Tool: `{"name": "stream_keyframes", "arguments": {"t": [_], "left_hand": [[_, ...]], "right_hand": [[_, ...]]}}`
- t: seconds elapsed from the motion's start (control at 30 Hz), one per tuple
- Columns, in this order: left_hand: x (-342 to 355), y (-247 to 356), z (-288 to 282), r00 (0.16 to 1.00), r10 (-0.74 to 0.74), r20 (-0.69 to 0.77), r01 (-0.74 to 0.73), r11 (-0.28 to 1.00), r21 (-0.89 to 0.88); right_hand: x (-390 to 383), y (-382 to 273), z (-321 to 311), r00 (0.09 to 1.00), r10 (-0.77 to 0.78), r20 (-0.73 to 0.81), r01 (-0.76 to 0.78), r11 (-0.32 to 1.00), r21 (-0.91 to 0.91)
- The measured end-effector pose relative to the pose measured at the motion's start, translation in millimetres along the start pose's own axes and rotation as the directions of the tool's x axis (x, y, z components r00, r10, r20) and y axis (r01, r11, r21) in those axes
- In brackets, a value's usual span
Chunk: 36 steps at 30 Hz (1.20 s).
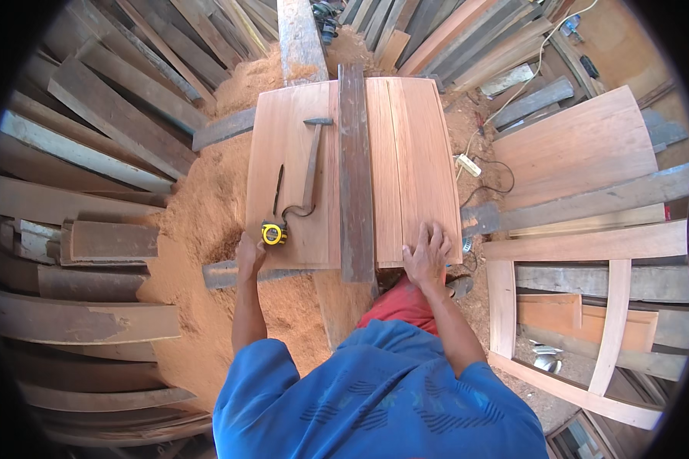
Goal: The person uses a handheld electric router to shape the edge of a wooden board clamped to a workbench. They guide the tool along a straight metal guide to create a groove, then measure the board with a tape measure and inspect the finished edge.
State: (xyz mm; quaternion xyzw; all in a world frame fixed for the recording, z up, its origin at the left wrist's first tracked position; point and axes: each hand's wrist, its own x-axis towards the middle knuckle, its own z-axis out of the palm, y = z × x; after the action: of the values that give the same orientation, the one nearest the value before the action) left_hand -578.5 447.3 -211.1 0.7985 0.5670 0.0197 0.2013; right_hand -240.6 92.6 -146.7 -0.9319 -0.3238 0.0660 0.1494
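Note:
A wide reddish wooden panel (pixel 291 145) made of boards lies before me. Across it, far to near, runs a dark, narrow plank (pixel 355 176). My left hand (pixel 250 252) is closed on the panel's near left corner, its fingers partly hidden. Beside it sits a yellow and black tape measure (pixel 274 233) with a dark strap. A hammer (pixel 312 164) lies further up, its head away from me, and a thin black pencil-like stick (pixel 279 189) is left of it. My right hand (pixel 427 252) rests on the panel's near right part, fingers apart on the wood.
Sawdust (pixel 207 229) covers the floor at left. Stacked planks (pixel 107 115) line the left and far sides. At right are another panel (pixel 574 145), a wooden frame (pixel 616 321) and a white power strip (pixel 468 165) with cords. Grey beams (pixel 226 128) show beyond the panel's edges.

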Motion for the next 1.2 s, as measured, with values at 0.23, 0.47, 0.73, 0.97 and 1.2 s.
{"name": "stream_keyframes", "arguments": {"t": [0.23, 0.47, 0.73, 0.97, 1.2], "left_hand": [[-5.3, 6.6, -12.4, 1.0, 0.011, -0.017, -0.011, 0.999, -0.053], [-9.8, 27.3, -22.6, 0.996, -0.078, 0.049, 0.08, 0.996, -0.045], [-9.6, 4.1, -14.6, 0.986, -0.054, -0.159, 0.047, 0.998, -0.048], [-44.8, 68.5, -14.4, 0.932, 0.346, -0.108, -0.339, 0.937, 0.078], [-37.5, 67.3, -20.7, 0.925, 0.346, -0.159, -0.333, 0.937, 0.105]], "right_hand": [[-7.4, 5.4, 0.6, 0.988, -0.141, 0.064, 0.142, 0.99, -0.009], [-19.8, 37.3, -13.3, 0.953, -0.228, 0.2, 0.236, 0.972, -0.02], [-33.2, 82.5, -40.4, 0.995, 0.066, 0.07, -0.081, 0.969, 0.235], [-57.9, 141.9, -32.5, 0.992, 0.127, 0.008, -0.125, 0.958, 0.257], [-63.1, 139.0, -34.3, 0.997, 0.083, 0.009, -0.082, 0.956, 0.281]]}}
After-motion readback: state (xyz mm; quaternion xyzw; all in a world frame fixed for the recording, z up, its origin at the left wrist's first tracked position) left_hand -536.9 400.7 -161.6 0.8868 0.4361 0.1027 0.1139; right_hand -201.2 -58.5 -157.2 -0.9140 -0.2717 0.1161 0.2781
